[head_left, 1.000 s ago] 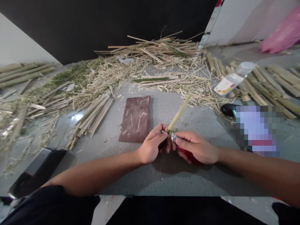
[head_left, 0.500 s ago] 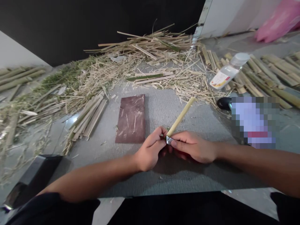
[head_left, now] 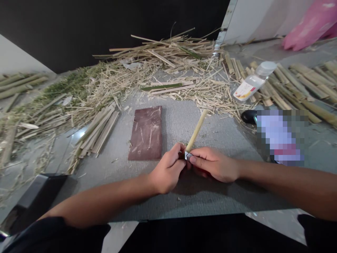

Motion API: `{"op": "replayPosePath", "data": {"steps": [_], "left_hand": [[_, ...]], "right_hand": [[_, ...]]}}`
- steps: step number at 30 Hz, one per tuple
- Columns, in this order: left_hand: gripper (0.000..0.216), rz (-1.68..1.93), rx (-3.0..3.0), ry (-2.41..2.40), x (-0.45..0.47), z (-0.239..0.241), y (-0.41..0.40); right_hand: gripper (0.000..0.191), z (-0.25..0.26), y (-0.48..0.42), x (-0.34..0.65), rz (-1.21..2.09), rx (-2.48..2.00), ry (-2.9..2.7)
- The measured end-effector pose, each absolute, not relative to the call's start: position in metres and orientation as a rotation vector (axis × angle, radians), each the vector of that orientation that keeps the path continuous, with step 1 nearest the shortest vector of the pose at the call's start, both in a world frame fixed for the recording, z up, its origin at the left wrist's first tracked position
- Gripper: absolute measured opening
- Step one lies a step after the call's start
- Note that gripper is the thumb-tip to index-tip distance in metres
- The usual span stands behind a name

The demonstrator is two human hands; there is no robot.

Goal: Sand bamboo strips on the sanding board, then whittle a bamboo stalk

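Note:
My left hand [head_left: 168, 168] is closed round the near end of a pale bamboo stick [head_left: 196, 130], which points away and up to the right over the grey mat [head_left: 184, 196]. My right hand [head_left: 213, 163] grips a red-handled knife; its short metal blade [head_left: 187, 156] rests against the stick where my two hands meet. Most of the red handle is hidden under my right palm.
A dark red rectangular slab [head_left: 146, 133] lies left of my hands. A bundle of split bamboo strips [head_left: 97, 133] lies further left. Shavings and straw [head_left: 158, 70] pile up at the back. Bamboo poles [head_left: 295, 91], a plastic bottle [head_left: 250, 84] and a black object [head_left: 249, 116] sit at right.
The stick has swung a little to the left and stands steeper than before. Both hands stayed together at its base, shifting slightly up and left in the view.

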State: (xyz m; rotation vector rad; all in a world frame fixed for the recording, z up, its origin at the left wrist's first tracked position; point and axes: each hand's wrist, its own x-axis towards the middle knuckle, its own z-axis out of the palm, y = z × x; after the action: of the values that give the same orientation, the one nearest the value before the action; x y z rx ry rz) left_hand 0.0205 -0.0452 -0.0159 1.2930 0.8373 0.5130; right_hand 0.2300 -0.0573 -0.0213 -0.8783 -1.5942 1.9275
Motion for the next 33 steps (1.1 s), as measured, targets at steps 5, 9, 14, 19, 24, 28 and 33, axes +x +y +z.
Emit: {"op": "replayPosePath", "data": {"steps": [5, 9, 14, 19, 24, 28, 33], "left_hand": [[0.007, 0.579, 1.274, 0.815, 0.022, -0.017, -0.046], [0.007, 0.565, 1.231, 0.782, 0.022, -0.018, -0.050], [0.005, 0.533, 1.207, 0.794, 0.022, -0.017, -0.051], [0.006, 0.509, 1.279, 0.786, 0.021, -0.012, -0.049], [0.021, 0.469, 1.500, 0.814, 0.018, -0.007, -0.047], [0.031, 0.411, 1.512, 0.817, 0.017, -0.008, -0.048], [0.043, 0.358, 1.492, 0.828, 0.019, -0.009, -0.046]], "right_hand": [[0.044, -0.023, -0.058, 0.228, 1.855, -0.854, -1.632], [0.048, -0.022, -0.059, 0.228, 1.863, -0.911, -1.630], [0.048, -0.020, -0.058, 0.231, 1.973, -0.942, -1.645], [0.045, -0.017, -0.056, 0.233, 2.040, -0.952, -1.639], [0.049, -0.014, -0.054, 0.231, 1.959, -0.935, -1.684], [0.047, -0.013, -0.055, 0.232, 1.987, -0.946, -1.658], [0.045, -0.011, -0.057, 0.234, 2.172, -0.928, -1.536]]}}
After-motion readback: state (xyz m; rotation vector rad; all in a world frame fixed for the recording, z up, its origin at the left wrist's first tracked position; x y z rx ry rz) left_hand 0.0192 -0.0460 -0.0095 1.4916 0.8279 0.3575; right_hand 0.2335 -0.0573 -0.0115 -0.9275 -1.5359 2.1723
